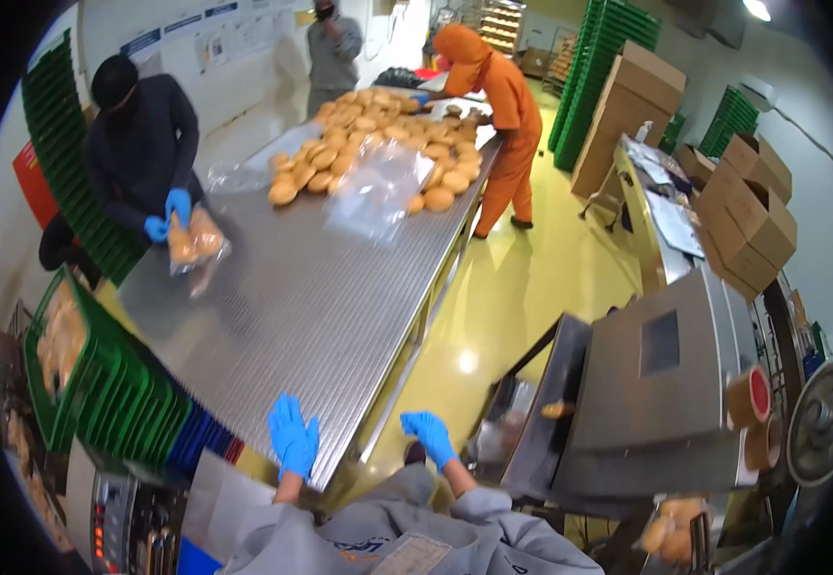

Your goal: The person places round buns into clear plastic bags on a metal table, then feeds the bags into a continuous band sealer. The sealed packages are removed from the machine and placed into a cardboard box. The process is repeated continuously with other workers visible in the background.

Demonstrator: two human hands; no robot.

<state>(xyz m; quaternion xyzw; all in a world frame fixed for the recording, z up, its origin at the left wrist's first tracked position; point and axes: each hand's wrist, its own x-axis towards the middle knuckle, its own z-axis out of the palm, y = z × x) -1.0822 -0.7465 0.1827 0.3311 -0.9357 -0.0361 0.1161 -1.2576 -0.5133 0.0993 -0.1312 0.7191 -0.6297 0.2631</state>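
My left hand (294, 436), in a blue glove, is over the near end of the ribbed metal table (282, 307). Its fingers are spread and nothing is in them. To the right of the table's edge, my right hand (430, 436), also blue-gloved, hangs in the air above the floor. Its fingers are loosely bent toward the left, and no object shows in them. Round buns (349, 134) lie heaped on the far part of the table, with clear plastic bags (378, 192) in front of them. At the left side, a co-worker's gloved hands hold a bag of buns (196, 244).
Stacked green crates (134, 393) stand left of the table, one holding bagged buns. At my right is a metal machine (646, 383) with tape rolls (750, 398). A person in orange (512, 125) works at the far right side; another person (335, 48) stands behind.
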